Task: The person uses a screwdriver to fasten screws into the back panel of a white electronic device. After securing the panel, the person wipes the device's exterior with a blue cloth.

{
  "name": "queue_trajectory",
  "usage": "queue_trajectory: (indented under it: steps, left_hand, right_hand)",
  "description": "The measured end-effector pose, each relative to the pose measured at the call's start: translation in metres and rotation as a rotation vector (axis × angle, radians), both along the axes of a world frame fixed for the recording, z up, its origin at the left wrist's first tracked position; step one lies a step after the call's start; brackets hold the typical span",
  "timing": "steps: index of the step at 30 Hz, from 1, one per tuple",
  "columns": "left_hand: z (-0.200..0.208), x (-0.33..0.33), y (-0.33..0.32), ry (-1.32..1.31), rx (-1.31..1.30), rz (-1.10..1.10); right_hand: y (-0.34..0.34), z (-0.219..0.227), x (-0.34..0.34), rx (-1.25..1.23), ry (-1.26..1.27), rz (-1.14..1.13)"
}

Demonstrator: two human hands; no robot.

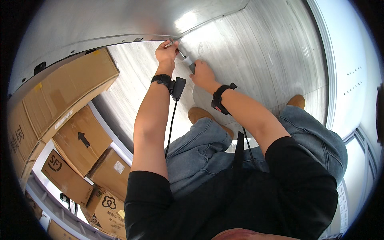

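Note:
A screwdriver (189,62) with a grey and white handle is gripped in my right hand (204,75). Its thin metal shaft points up and left, toward the lower edge of a large grey metal panel (120,20). My left hand (167,53) is closed at that edge, by the panel's corner, with thumb and fingers pinched around the shaft's tip. A small metallic piece shows between those fingers, too small to name. Where the tip meets the panel is hidden by the fingers.
Cardboard boxes (80,140) are stacked on shelving at the left, and a long carton (68,88) lies beside the panel. Pale wood-look flooring (256,52) spreads under my brown shoes (199,115). A white panel (352,60) stands at the right. Cables hang from both wrist straps.

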State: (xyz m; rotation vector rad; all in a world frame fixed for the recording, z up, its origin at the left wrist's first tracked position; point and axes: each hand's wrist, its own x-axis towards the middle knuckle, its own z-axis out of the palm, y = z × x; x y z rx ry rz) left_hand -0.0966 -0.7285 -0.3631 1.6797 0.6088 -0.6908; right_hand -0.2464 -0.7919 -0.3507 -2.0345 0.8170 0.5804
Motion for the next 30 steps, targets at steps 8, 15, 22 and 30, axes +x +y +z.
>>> queue_trajectory:
  steps: [8, 15, 22, 30]
  left_hand:
    - [-0.005, 0.005, 0.006, 0.021, -0.052, -0.03]
    - [0.002, 0.007, 0.009, 0.028, -0.042, -0.114]
    - [0.005, 0.0, 0.006, -0.04, -0.07, -0.055]
    - [-0.002, 0.003, 0.011, -0.081, 0.058, -0.184]
  right_hand:
    - [-0.016, 0.014, 0.001, 0.053, 0.031, 0.158]
    - [-0.011, 0.025, 0.008, 0.011, 0.06, 0.249]
    - [-0.012, 0.023, 0.007, -0.011, -0.025, 0.216]
    - [-0.009, 0.027, 0.009, -0.039, 0.032, 0.25]
